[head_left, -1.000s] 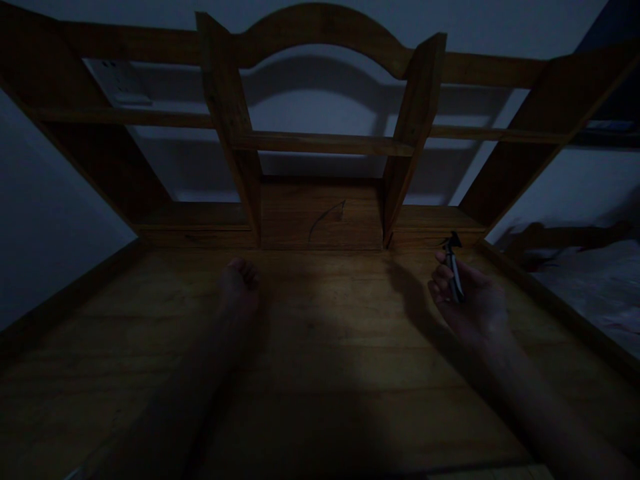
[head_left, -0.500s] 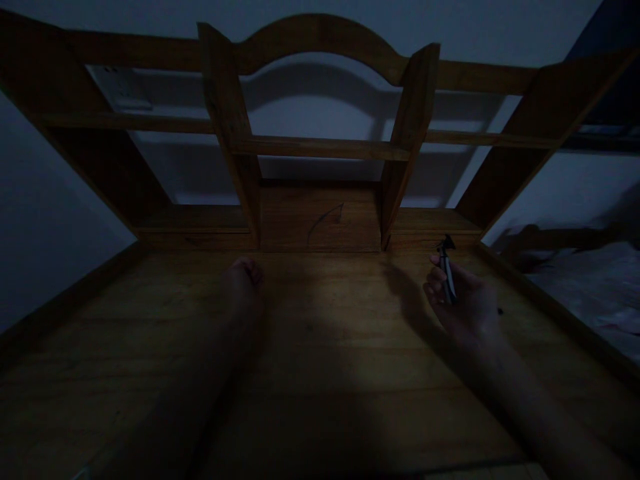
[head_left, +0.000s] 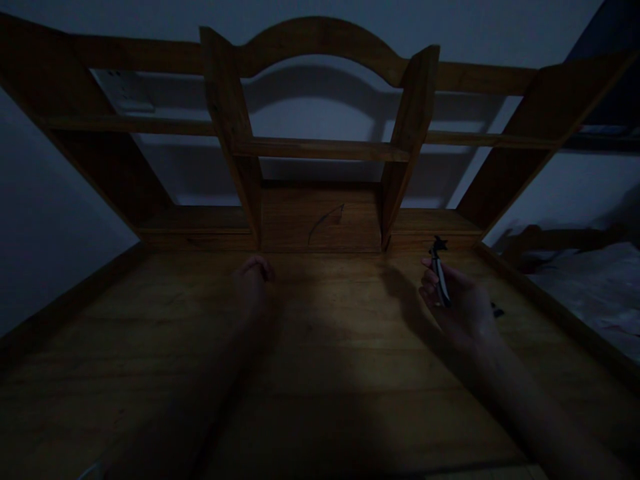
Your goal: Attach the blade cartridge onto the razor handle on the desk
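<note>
Right hand [head_left: 467, 310] holds slim black-and-grey tool [head_left: 442, 283], not put down | left hand [head_left: 251, 280] curled, can't see inside | both near brown wooden shelf [head_left: 320, 149]

No text, label, brand or number can be read anywhere here; on the wooden panel [head_left: 290, 223] behind the tabletop [head_left: 320, 373] runs a thin, dark curved line [head_left: 320, 221], with no legible lettering.
</note>
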Action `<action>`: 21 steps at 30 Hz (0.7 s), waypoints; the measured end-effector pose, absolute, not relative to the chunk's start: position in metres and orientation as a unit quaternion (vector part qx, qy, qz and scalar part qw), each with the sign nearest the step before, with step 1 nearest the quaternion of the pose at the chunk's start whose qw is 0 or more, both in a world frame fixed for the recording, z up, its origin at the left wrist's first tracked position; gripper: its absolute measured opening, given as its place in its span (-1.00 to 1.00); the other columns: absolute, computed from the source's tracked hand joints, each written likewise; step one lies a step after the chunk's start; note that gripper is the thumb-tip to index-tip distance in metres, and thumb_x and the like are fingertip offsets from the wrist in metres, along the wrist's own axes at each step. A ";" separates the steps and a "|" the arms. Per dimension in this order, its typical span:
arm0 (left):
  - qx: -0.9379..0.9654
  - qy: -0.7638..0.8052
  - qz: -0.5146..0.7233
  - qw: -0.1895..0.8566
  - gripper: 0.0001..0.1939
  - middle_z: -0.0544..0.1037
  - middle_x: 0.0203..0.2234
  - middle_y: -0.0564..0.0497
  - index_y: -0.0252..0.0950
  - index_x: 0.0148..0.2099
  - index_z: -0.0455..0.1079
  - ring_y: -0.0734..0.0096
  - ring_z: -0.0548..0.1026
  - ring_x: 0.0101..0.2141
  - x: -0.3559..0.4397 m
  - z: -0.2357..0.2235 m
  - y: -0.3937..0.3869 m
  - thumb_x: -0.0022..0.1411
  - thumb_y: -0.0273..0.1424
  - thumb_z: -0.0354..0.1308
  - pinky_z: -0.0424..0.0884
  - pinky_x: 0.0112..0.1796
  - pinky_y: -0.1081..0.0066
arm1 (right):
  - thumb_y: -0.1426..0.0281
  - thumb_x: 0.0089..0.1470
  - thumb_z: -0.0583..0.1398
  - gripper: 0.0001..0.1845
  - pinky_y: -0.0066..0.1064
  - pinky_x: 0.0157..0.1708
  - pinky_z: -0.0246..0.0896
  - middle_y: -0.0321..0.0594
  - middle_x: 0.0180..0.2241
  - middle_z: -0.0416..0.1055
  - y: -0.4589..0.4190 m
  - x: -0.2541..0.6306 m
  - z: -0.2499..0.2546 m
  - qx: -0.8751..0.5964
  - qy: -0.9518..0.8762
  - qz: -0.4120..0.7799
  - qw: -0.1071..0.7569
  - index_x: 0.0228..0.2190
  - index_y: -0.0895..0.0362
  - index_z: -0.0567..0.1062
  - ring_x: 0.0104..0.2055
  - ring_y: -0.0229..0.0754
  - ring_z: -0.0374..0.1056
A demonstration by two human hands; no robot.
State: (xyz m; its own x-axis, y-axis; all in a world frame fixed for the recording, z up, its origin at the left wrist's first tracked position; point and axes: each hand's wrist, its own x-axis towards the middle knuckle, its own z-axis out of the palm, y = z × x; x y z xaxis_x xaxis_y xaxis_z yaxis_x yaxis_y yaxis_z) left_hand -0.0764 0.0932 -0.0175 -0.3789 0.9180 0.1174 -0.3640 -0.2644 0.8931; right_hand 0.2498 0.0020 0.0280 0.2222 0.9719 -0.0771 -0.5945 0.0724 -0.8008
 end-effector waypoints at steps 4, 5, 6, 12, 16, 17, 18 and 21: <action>0.405 0.425 0.715 0.380 -0.74 0.30 -0.66 0.08 -0.30 -0.61 0.33 0.52 0.26 -0.57 -0.074 -0.017 0.092 -0.02 -0.66 -0.04 0.16 -0.54 0.58 | 0.40 0.06 0.16 -0.88 -0.56 -0.71 0.16 -0.31 -0.59 0.25 0.002 0.247 0.029 -0.382 -0.257 0.576 0.676 -0.34 0.14 0.49 -0.62 -0.33 0.17; 0.415 0.432 0.710 0.369 -0.76 0.32 -0.63 0.08 -0.30 -0.58 0.36 0.52 0.27 -0.56 -0.073 -0.017 0.092 0.01 -0.65 -0.01 0.17 -0.53 0.58 | 0.40 0.07 0.16 -0.88 -0.57 -0.72 0.15 -0.31 -0.59 0.26 0.002 0.246 0.030 -0.385 -0.258 0.579 0.670 -0.35 0.15 0.49 -0.63 -0.34 0.17; 0.429 0.439 0.705 0.356 -0.78 0.35 -0.60 0.08 -0.29 -0.54 0.39 0.51 0.29 -0.54 -0.071 -0.017 0.092 0.03 -0.63 0.02 0.18 -0.52 0.58 | 0.40 0.07 0.15 -0.88 -0.57 -0.73 0.13 -0.31 -0.59 0.26 0.002 0.246 0.030 -0.390 -0.260 0.584 0.663 -0.34 0.15 0.49 -0.64 -0.34 0.16; 0.549 0.468 0.629 0.290 -0.92 0.46 -0.43 0.05 -0.23 -0.28 0.46 0.43 0.38 -0.39 -0.052 -0.018 0.087 0.11 -0.43 0.25 0.28 -0.37 0.51 | 0.43 0.09 0.18 -0.87 -0.56 -0.61 0.26 -0.27 -0.55 0.37 0.008 0.244 0.024 -0.417 -0.262 0.603 0.627 -0.32 0.21 0.50 -0.57 -0.32 0.31; 0.694 0.421 0.539 0.225 -0.74 0.43 -0.25 0.00 -0.22 -0.27 0.43 0.29 0.40 -0.18 -0.043 -0.018 0.079 0.00 -0.29 0.37 0.34 -0.12 0.31 | 0.43 0.06 0.20 -0.86 -0.57 -0.57 0.29 -0.24 -0.52 0.41 0.013 0.244 0.017 -0.417 -0.271 0.609 0.618 -0.32 0.24 0.52 -0.53 -0.31 0.35; 0.742 0.391 0.502 0.211 -0.61 0.41 -0.15 -0.04 -0.20 -0.19 0.42 0.22 0.38 -0.09 -0.042 -0.019 0.077 -0.07 -0.24 0.41 0.31 -0.03 0.22 | 0.43 0.06 0.20 -0.86 -0.57 -0.56 0.29 -0.24 -0.51 0.42 0.014 0.244 0.015 -0.412 -0.274 0.612 0.617 -0.31 0.24 0.52 -0.52 -0.31 0.36; 0.786 0.360 0.460 0.202 -0.45 0.37 -0.04 -0.08 -0.18 -0.09 0.40 0.14 0.33 0.01 -0.042 -0.020 0.075 -0.15 -0.18 0.45 0.26 0.06 0.14 | 0.43 0.06 0.20 -0.86 -0.58 -0.55 0.30 -0.23 -0.49 0.42 0.014 0.245 0.014 -0.409 -0.277 0.614 0.616 -0.31 0.23 0.52 -0.51 -0.31 0.36; 0.869 0.306 0.342 0.185 -0.04 0.11 0.23 -0.17 -0.13 0.16 0.23 -0.05 0.09 0.23 -0.042 -0.026 0.069 -0.30 0.02 0.44 0.09 0.18 -0.02 | 0.44 0.07 0.20 -0.87 -0.59 -0.59 0.28 -0.25 -0.49 0.42 0.016 0.247 0.011 -0.411 -0.278 0.615 0.613 -0.31 0.21 0.52 -0.52 -0.31 0.35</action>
State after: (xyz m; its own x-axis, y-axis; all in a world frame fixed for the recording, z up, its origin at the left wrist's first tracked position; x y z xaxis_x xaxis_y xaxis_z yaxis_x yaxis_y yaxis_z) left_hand -0.0423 0.0695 -0.0257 0.5792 0.6585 0.4805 0.4055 -0.7441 0.5310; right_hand 0.2471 0.0158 0.0115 0.0888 0.9822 -0.1658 -0.5250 -0.0953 -0.8457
